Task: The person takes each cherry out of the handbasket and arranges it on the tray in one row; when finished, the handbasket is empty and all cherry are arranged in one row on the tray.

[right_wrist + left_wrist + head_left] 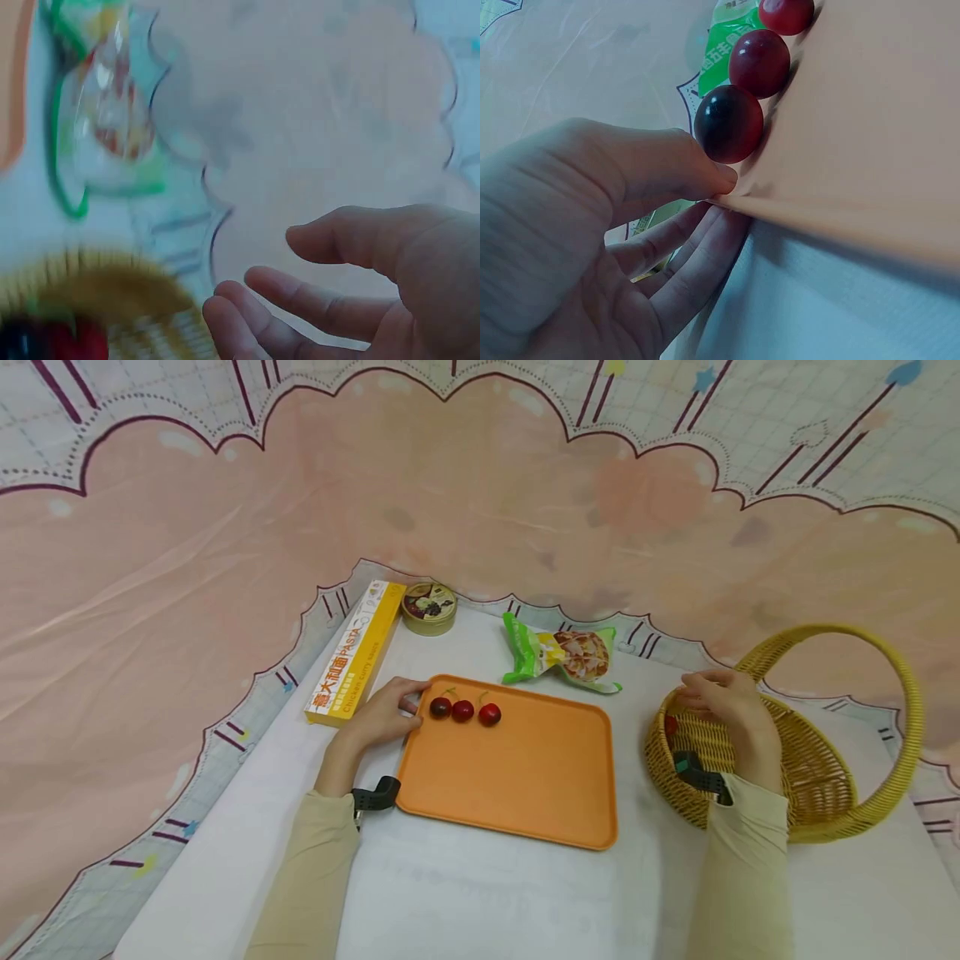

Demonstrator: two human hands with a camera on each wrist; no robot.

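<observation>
Three dark red cherries [462, 711] sit in a row in the far left corner of an orange tray [525, 768]. My left hand [384, 714] pinches the tray's left rim near that corner, thumb on top and fingers underneath, beside the darkest cherry [729, 124]. Over the wicker basket [817, 760] my right hand [729, 706] hovers with relaxed, slightly bent fingers and nothing between them. Inside the basket, near its left wall, lie red and dark cherries [75, 341], partly cut off in the right wrist view.
A yellow and white pasta box [356, 652] lies left of the tray, with a round tin [429, 607] by its far end. Behind the tray lies a green snack packet [562, 652]. The basket's tall handle [900, 693] arches up at the right.
</observation>
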